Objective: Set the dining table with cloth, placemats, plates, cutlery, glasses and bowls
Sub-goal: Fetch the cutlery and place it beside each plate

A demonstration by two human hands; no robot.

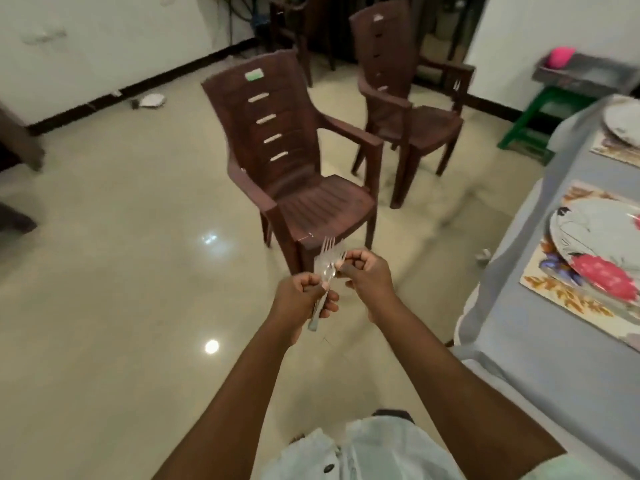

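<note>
Both grips are curled round cutlery in front of the person's chest, above the glossy cream floor. Left hand holds a bundle of forks and spoons by the handles, fingers wrapped tight, tines pointing up and the handle ends sticking out below the fist. Right hand sits just beside it, thumb and fingers pinching a single fork near its head, close against the bundle; motion blur makes it hard to tell whether that fork is free of the others.

At the right edge stands the dining surface, covered in a pale blue-grey cloth that drapes over its corner. On the cloth lies a patterned placemat with a floral plate resting on it. Farther along lies a second placemat carrying another plate, only partly in view.

Two brown plastic armchairs stand on the floor, the nearer chair just beyond the hands and the farther chair behind it. A green stool stands by the wall near the surface's far end.
</note>
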